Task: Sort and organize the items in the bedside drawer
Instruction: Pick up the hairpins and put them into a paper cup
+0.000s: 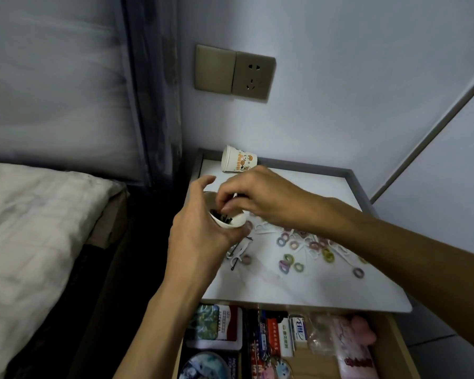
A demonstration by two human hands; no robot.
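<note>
Though half hidden, cup point(237, 221) gripped by left hand point(200, 237); right hand point(256, 192) pinching, perhaps, a hairpin point(221, 216).

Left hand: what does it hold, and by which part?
The left hand grips the white paper cup round its side wall. The right hand reaches over its mouth; whether it pinches anything cannot be told.

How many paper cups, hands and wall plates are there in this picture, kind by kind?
Paper cups: 2, the tipped cup at the back of the nightstand and the held cup of dark pins in the left hand.
Hands: 2, the left hand and the right hand over the held cup.
Wall plates: 2, the plain plate and the socket.
Total: 6.
</note>
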